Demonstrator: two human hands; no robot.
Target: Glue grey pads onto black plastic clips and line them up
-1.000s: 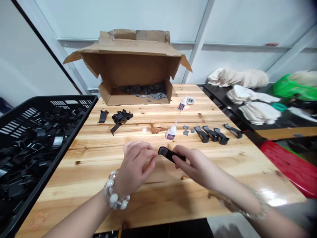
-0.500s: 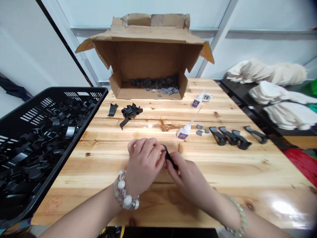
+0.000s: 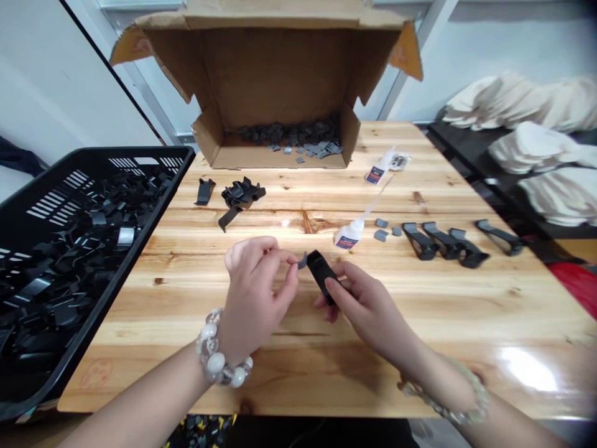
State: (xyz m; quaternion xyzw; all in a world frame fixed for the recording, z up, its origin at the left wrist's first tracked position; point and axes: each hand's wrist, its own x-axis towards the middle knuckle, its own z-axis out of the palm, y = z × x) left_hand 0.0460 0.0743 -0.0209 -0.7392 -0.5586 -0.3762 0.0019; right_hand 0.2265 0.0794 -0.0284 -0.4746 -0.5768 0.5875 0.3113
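Observation:
Between finger and thumb, my left hand (image 3: pixel 261 283) pinches a small grey pad (image 3: pixel 303 260), thin and slightly curved. A black clip (image 3: pixel 321 274), long with a bent end, is gripped by my right hand (image 3: pixel 359 295), thumb on top. The pad is close beside the clip's far end; whether they touch I cannot tell. Past my hands stands a small white glue bottle (image 3: pixel 349 234) with a long thin nozzle. Loose grey pads (image 3: pixel 381 235) lie to its right, then a row of several black clips (image 3: pixel 420 241).
A cardboard box (image 3: pixel 280 160) lies open at the back with many grey pads inside. Left is a black basket (image 3: pixel 184 168) full of black parts. A clip pile (image 3: pixel 242 193) and second glue bottle (image 3: pixel 377 169) are on the table. White gloves (image 3: pixel 532 146) are stacked at right.
My hands have drawn apart. The grey pad now shows in my left fingers, and the black clip is tilted into view in my right hand. The camera has dipped slightly.

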